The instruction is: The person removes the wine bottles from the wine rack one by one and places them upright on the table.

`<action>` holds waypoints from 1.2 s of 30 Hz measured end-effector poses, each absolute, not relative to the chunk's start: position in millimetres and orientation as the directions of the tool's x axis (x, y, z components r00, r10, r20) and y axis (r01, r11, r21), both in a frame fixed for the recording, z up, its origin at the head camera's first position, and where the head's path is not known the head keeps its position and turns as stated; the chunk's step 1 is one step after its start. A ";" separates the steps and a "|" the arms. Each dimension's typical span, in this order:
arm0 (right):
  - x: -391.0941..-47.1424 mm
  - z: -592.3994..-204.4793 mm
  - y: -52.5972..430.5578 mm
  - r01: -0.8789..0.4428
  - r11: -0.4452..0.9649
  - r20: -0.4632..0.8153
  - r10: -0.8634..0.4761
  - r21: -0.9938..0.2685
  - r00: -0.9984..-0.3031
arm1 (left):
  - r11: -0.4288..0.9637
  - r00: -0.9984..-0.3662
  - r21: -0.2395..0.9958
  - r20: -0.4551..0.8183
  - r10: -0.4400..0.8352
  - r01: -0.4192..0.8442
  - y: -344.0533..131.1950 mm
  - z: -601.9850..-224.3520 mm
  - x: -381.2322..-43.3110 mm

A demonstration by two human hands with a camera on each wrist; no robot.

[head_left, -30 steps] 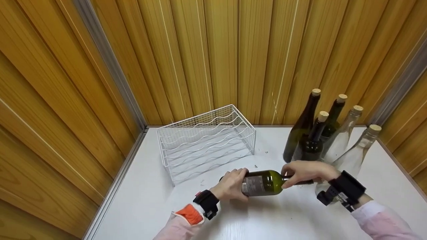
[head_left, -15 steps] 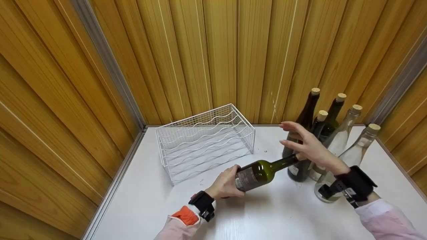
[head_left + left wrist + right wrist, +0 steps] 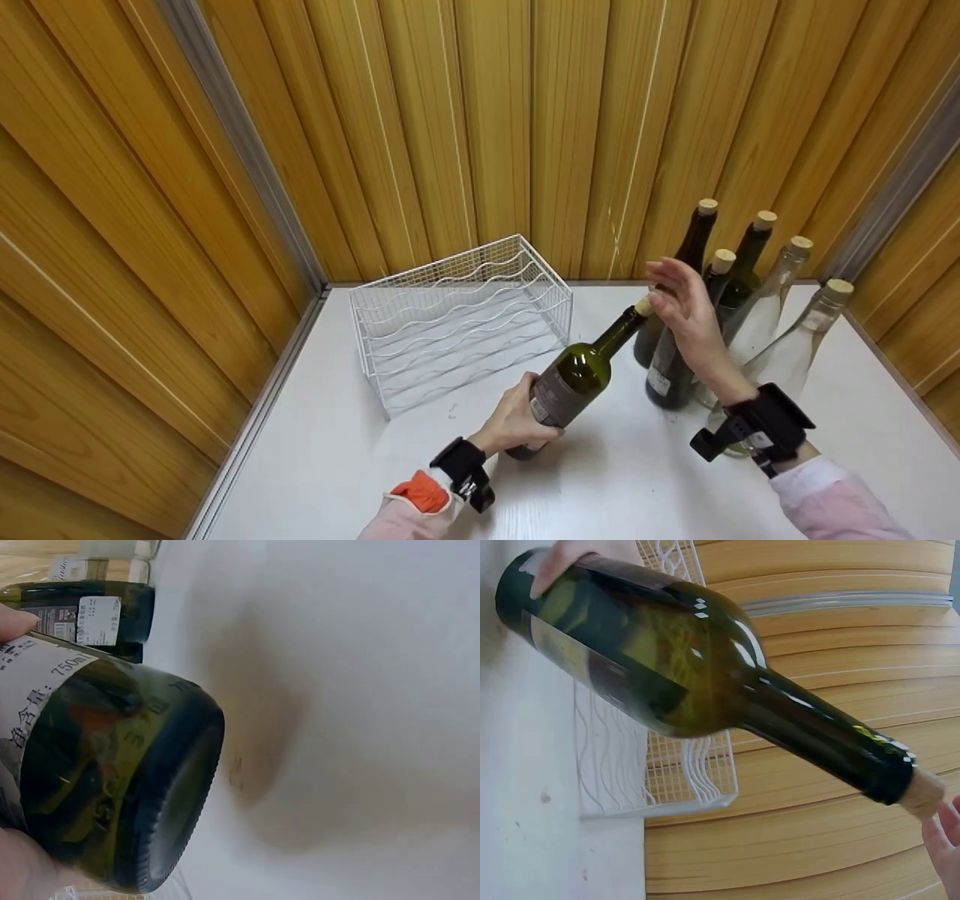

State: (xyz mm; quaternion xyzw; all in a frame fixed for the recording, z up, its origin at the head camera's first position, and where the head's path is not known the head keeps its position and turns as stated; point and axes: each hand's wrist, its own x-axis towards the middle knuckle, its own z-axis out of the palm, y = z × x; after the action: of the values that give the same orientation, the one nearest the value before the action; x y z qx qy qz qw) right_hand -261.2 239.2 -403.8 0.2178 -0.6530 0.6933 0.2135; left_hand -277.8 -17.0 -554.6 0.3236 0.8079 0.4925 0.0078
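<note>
My left hand (image 3: 514, 424) grips a green glass wine bottle (image 3: 566, 386) around its labelled body. The bottle leans, neck up and to the right, and its base (image 3: 184, 795) is raised off the table with a shadow below in the left wrist view. A pale cork (image 3: 643, 305) fills the mouth. At the neck end is my right hand (image 3: 694, 322), fingers spread and lightly bent, not wrapped around anything. In the right wrist view its fingertips (image 3: 934, 836) are right at the end of the cork.
A white wire bottle rack (image 3: 545, 261) with wavy bars stands on the white table (image 3: 315, 450) to the left. Behind my right hand stand several corked bottles, among them a dark bottle (image 3: 670, 382) and a clear bottle (image 3: 814, 319). Wood-patterned panels (image 3: 480, 135) enclose the back and sides.
The bottle has swung from lying level to tilted neck-up in my left hand. My right hand has let go of the neck, lifted away, and moved to the cork.
</note>
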 end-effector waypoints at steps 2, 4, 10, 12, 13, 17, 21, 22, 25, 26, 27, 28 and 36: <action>-261.7 -408.5 235.8 -0.563 -0.062 0.561 0.035 -0.824 -0.827 | 0.296 -0.800 0.814 0.304 0.517 0.500 -13.4 -554.4 -276.3; -261.5 -411.4 232.6 -0.532 -0.066 0.530 0.052 -0.844 -0.846 | 0.292 -0.811 0.825 0.297 0.503 0.483 -9.8 -554.1 -275.1; -263.7 -420.1 227.3 -0.416 -0.080 0.409 0.087 -0.906 -0.908 | 0.303 -0.835 0.837 0.284 0.471 0.455 -2.3 -551.8 -271.8; -265.5 -425.8 225.4 -0.395 -0.096 0.388 0.082 -0.914 -0.918 | 0.309 -0.839 0.836 0.284 0.465 0.454 -0.6 -551.8 -270.5; -267.3 -429.5 224.6 -0.393 -0.106 0.387 0.075 -0.913 -0.919 | 0.310 -0.840 0.836 0.283 0.463 0.452 0.3 -551.9 -269.8; -289.4 -462.1 227.8 -0.438 -0.251 0.449 0.018 -0.863 -0.894 | 0.294 -0.846 0.851 0.275 0.457 0.435 4.3 -553.1 -266.7; -294.1 -467.7 221.0 -0.461 -0.286 0.482 -0.004 -0.840 -0.876 | 0.261 -0.846 0.867 0.278 0.456 0.425 9.2 -554.0 -263.6; -294.2 -467.1 218.8 -0.461 -0.288 0.482 -0.002 -0.839 -0.876 | 0.256 -0.845 0.868 0.279 0.456 0.425 10.3 -554.2 -263.0; -278.9 -443.7 203.3 -0.442 -0.251 0.450 0.030 -0.861 -0.893 | 0.253 -0.845 0.870 0.279 0.455 0.423 13.5 -554.6 -260.7; -278.6 -441.7 201.3 -0.434 -0.258 0.441 0.036 -0.863 -0.897 | 0.251 -0.846 0.872 0.277 0.456 0.421 14.4 -554.7 -260.0; -278.2 -439.5 199.3 -0.424 -0.270 0.430 0.040 -0.864 -0.902 | 0.251 -0.847 0.874 0.273 0.456 0.417 15.3 -554.9 -259.3; -278.1 -437.7 197.5 -0.413 -0.285 0.419 0.043 -0.865 -0.907 | 0.250 -0.848 0.876 0.270 0.456 0.413 16.1 -555.2 -258.8; -277.6 -430.7 189.4 -0.354 -0.363 0.344 0.094 -0.862 -0.934 | 0.244 -0.850 0.896 0.223 0.477 0.372 19.7 -555.1 -256.5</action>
State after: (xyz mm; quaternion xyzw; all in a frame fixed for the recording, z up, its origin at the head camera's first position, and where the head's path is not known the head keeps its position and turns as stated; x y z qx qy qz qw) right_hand -277.6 189.4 -430.7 0.1188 -0.5473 0.8170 0.1369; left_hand -256.5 19.7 -555.1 0.2699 0.7871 0.5526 0.0476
